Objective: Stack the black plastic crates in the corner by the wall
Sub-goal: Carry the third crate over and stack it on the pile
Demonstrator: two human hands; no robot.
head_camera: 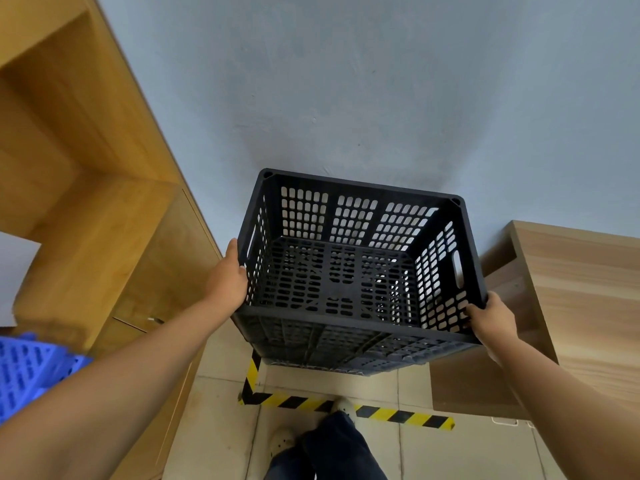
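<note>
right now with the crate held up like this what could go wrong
The left hand and right hand grip only the rim sides of the black crate, so it might tip or slip. Its left side sits close to the wooden cabinet, so fingers could get pinched. The crate hides the floor beneath, so it may land misaligned with the striped tape.

So the black plastic crate (356, 268) is open side up and empty, with slotted walls, a slotted grid floor, and an oval handle cutout in each short side. It's tipped a bit, far rim higher, sitting close to the pale blue wall. Looks like it's on top of another black crate (332, 355) underneath; only that one's near wall shows, so can't be sure.
</note>
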